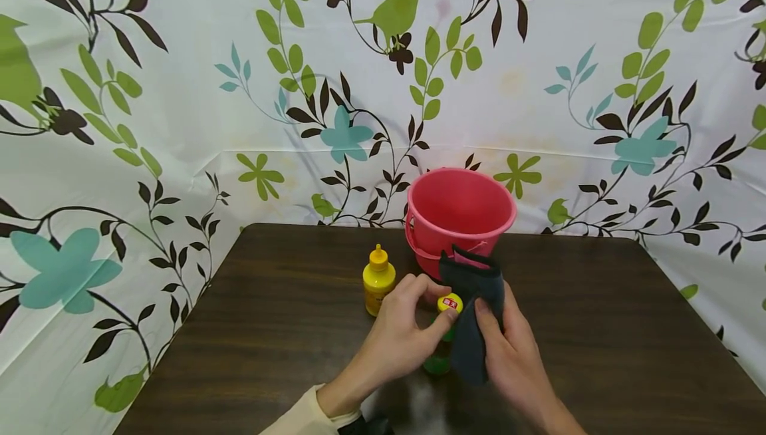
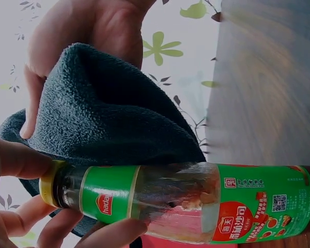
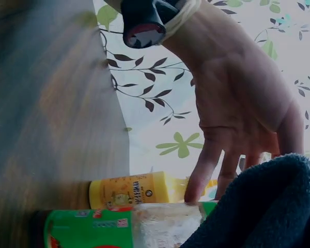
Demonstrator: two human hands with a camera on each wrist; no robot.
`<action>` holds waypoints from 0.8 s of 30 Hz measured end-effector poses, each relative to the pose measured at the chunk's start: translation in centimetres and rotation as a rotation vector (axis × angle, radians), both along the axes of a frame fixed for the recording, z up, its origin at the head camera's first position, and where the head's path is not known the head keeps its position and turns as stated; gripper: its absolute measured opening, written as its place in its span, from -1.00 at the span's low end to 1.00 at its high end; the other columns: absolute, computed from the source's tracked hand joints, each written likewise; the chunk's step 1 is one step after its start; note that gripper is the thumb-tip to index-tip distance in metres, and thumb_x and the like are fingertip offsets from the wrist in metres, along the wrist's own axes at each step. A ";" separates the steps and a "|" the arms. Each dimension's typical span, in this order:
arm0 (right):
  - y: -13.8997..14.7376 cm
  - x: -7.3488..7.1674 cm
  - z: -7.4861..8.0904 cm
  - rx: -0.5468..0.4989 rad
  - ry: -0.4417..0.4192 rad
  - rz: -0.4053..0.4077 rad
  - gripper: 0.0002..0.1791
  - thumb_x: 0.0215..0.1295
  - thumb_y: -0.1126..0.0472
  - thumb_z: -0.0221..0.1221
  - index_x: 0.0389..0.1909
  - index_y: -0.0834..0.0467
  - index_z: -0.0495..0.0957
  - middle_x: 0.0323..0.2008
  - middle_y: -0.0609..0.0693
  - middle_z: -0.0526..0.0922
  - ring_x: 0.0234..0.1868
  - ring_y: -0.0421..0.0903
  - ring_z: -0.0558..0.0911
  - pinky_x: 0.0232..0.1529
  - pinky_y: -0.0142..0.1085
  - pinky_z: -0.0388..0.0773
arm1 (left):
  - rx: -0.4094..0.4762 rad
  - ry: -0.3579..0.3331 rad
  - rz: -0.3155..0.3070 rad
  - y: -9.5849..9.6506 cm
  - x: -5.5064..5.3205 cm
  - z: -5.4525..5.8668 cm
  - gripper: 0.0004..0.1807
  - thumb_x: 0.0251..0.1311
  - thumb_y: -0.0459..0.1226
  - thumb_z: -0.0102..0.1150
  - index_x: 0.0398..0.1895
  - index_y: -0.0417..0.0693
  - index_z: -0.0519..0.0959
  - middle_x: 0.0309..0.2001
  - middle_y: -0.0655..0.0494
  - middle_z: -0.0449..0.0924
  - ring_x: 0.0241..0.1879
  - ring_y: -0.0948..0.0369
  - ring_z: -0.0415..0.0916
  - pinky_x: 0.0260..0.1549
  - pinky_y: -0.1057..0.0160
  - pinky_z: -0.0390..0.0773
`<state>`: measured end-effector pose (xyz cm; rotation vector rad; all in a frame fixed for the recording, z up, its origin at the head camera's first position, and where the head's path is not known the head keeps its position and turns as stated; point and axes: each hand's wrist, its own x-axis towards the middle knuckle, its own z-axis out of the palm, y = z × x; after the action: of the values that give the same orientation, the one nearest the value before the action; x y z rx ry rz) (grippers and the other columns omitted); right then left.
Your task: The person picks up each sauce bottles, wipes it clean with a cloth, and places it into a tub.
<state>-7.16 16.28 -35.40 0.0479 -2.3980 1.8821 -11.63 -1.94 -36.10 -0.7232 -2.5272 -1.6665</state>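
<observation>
A clear glass ketchup bottle (image 2: 175, 201) with green labels and a yellow cap (image 1: 450, 302) stands upright on the table. Thumb and fingers of my left hand (image 1: 399, 322) pinch it at the cap, while another finger lies along its neck in the left wrist view. My right hand (image 1: 519, 348) grips a dark grey-blue towel (image 1: 479, 285), thumb on the near side. The folded cloth (image 2: 108, 113) hangs right beside the bottle; whether they touch is unclear. In the head view, the left hand and towel hide much of the bottle. The right fingers are partly behind the towel.
A yellow squeeze bottle (image 1: 378, 282) with a pointed tip stands left of the ketchup bottle. Behind the towel is a pink bucket (image 1: 461, 205), its handle hanging down. The dark wooden table (image 1: 275, 328) meets a patterned curtain (image 1: 197, 122) at its back edge.
</observation>
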 end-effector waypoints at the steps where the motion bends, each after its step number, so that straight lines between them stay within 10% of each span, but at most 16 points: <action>1: 0.0 0.1 -0.1 -0.008 -0.011 0.005 -0.60 0.72 0.07 -0.06 0.46 -0.06 0.31 0.28 0.12 0.58 0.14 -0.08 0.63 0.07 -0.23 0.62 | -0.001 0.003 0.004 0.1 0.0 0.0 -0.75 0.35 -0.15 0.35 0.03 0.04 0.65 -0.08 0.12 0.60 -0.10 0.28 0.65 -0.04 0.23 0.72; 18: -0.7 0.9 -1.9 -0.086 0.067 0.168 -0.35 0.58 0.27 0.09 0.54 -0.15 0.10 0.53 0.07 0.34 0.36 -0.12 0.52 0.24 -0.36 0.56 | 0.011 0.050 0.014 0.2 0.0 -0.2 -0.81 0.34 -0.18 0.38 -0.08 0.02 0.62 -0.12 0.13 0.61 -0.13 0.26 0.66 -0.04 0.19 0.75; 24: -0.7 0.4 -2.8 -0.029 0.029 0.180 -0.21 0.54 0.33 0.06 0.60 -0.39 0.12 0.57 0.03 0.35 0.47 0.14 0.41 0.31 -0.02 0.52 | 0.020 0.062 0.016 0.3 0.0 -0.2 -0.81 0.31 -0.22 0.37 -0.07 0.02 0.64 -0.13 0.12 0.61 -0.13 0.25 0.68 -0.07 0.28 0.70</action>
<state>-6.77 15.56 -38.22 0.2964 -2.4197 1.9736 -11.59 -1.62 -36.34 -0.7397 -2.4640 -1.6358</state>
